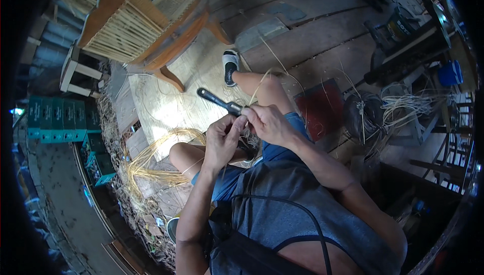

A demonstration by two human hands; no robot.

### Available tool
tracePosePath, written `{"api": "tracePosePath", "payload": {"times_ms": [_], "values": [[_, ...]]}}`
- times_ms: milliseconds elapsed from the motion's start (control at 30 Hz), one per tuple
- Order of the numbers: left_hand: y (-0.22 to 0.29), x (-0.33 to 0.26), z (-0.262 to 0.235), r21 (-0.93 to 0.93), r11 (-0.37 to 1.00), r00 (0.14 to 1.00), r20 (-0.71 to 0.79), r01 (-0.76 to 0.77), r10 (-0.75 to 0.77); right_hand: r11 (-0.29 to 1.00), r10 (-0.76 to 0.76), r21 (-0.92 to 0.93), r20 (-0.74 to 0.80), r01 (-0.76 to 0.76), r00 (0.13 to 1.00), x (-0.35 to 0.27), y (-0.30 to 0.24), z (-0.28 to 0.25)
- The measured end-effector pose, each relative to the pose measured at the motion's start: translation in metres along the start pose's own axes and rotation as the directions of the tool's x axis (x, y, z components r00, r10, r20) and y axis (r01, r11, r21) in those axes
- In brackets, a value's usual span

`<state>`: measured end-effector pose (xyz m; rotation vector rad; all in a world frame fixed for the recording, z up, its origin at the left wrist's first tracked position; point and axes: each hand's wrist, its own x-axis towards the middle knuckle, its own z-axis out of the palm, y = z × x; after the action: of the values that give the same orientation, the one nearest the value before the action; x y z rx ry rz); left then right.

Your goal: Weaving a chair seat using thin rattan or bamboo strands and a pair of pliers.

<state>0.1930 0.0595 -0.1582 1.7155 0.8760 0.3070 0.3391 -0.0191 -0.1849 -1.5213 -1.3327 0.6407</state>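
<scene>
Head view: left hand (223, 138) and right hand (270, 124) together mid-frame, fingers closed at the near end of the black-handled tool (216, 99); can't tell which grips the pale strand (260, 81). Probably working the strand; next move wants steady tension.

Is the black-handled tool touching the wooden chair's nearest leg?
Apart: the head view shows pale board between the black-handled tool and that chair leg.
</scene>
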Motion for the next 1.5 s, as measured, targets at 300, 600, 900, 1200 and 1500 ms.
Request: {"api": "tracePosePath", "payload": {"times_ms": [300, 600, 900, 1200, 1500], "values": [[-0.002, -0.058, -0.012, 0.228, 0.965, 0.982, -0.112, -0.126, 0.155, 0.949, 0.282, 0.113, 0.123, -0.296, 0.951, 0.023, 0.032, -0.034], [-0.005, -0.164, -0.08, 0.361, 0.902, 0.967, 0.002, 0.237, -0.255, 0.952, 0.293, 0.106, -0.047, -0.287, 0.955, 0.06, 0.049, -0.074], [-0.016, 0.002, -0.014, -0.076, 0.996, 0.996, -0.067, 0.055, -0.061, 0.993, 0.072, 0.093, 0.037, -0.075, 0.997, 0.017, -0.001, 0.01], [-0.019, -0.042, -0.025, 0.166, 0.968, 0.972, -0.113, -0.188, 0.208, 0.959, 0.236, 0.155, 0.021, -0.237, 0.971, 0.037, 0.037, -0.026], [-0.018, -0.123, -0.093, 0.376, 0.902, 0.963, 0.072, 0.214, -0.258, 0.94, 0.313, 0.166, -0.08, -0.297, 0.946, 0.063, 0.044, -0.067]]}}
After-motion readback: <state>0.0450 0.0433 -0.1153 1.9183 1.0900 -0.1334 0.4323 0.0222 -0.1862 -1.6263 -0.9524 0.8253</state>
